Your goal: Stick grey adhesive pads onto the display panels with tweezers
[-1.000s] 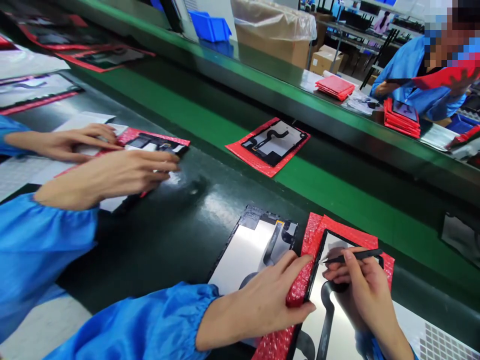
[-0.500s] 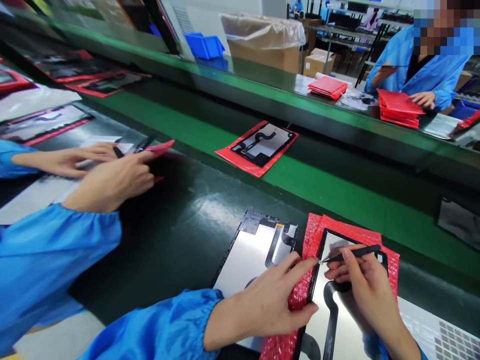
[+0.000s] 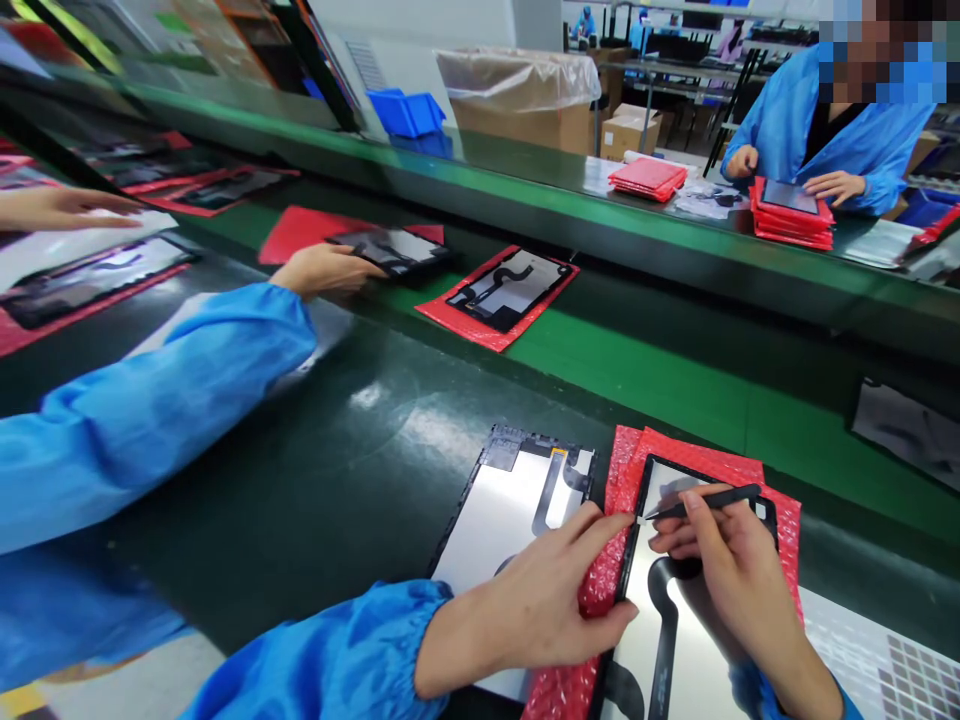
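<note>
My right hand (image 3: 739, 575) is closed around black tweezers (image 3: 709, 503), their tip at the left frame edge of a screen panel (image 3: 694, 640). This panel has a shiny silver back with a black curved cable, and lies on red bubble-wrap pouches (image 3: 787, 530). My left hand (image 3: 540, 600) rests at the same edge, index finger stretched to the tweezer tip and thumb apart, lower down. Whatever is at the tip is too small to make out. Beneath and beyond my left hand lies a second silver-backed panel (image 3: 469, 530), partly hidden by the hand.
A green conveyor (image 3: 622, 375) crosses ahead, carrying a panel on a red pouch (image 3: 510, 290). At left, a co-worker's hand (image 3: 330, 270) holds another panel (image 3: 405, 250) over it. A person opposite handles stacked red pouches (image 3: 791, 225). A sheet of grey squares (image 3: 907, 660) lies at right.
The co-worker at left has reached over the conveyor with a panel and red pouch. The belt's panels have shifted slightly left. Opposite, a panel now shows on the red stack. My hands barely moved.
</note>
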The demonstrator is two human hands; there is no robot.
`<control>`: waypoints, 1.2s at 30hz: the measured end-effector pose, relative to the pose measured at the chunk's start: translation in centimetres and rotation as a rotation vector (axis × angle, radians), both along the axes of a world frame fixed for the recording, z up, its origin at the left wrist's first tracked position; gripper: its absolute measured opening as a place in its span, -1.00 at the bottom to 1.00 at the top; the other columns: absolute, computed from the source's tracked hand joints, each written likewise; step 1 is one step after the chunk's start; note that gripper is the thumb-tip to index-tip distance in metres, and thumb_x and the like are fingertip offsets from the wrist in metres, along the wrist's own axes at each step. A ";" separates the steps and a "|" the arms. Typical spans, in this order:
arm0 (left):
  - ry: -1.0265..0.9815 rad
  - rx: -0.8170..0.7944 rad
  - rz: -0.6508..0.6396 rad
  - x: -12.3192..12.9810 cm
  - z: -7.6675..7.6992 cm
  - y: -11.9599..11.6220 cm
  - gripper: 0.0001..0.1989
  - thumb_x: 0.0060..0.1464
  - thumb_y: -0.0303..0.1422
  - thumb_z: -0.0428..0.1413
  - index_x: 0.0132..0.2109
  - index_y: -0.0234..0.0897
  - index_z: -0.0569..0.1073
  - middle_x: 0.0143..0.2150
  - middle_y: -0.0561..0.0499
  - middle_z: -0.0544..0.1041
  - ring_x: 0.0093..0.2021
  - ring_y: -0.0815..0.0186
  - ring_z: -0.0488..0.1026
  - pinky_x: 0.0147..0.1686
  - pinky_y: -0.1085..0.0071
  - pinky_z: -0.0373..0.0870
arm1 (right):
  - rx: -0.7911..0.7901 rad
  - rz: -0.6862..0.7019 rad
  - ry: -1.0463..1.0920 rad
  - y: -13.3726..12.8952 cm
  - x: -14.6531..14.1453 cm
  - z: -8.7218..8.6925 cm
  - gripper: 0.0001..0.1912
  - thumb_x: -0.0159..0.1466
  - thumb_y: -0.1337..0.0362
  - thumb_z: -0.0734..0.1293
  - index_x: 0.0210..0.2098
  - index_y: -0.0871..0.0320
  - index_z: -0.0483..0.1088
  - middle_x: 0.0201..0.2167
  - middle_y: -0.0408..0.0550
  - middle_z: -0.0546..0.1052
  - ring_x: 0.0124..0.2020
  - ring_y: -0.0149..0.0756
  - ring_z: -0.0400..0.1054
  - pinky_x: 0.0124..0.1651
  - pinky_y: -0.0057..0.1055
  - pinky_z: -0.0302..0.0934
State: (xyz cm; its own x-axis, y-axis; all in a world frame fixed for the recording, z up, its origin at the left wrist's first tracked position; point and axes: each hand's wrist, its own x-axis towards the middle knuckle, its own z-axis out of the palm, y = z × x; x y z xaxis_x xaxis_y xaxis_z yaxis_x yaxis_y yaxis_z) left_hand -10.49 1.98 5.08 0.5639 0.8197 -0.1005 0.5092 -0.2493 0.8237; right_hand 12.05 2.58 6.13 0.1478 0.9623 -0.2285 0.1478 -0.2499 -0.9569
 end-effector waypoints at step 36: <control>0.220 0.081 0.138 0.1 1.0 1.3 -0.76 0.39 -0.18 0.00 -0.21 -0.21 0.39 -0.37 0.01 0.43 -0.42 0.22 0.35 -0.38 0.29 0.17 | 0.179 -0.157 0.216 -0.4 1.3 0.5 -0.46 0.31 -0.24 0.45 -0.17 0.12 0.36 -0.49 -0.04 0.66 -0.54 -0.22 0.61 -0.51 -0.43 0.48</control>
State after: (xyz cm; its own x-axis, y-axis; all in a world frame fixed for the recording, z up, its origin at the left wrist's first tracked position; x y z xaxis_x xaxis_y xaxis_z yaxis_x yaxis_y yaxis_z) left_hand -10.42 3.27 6.12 0.4184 0.8976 -0.1389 0.7074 -0.2261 0.6697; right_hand 13.32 2.18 6.63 0.2638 0.9594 -0.1002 -0.0902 -0.0789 -0.9928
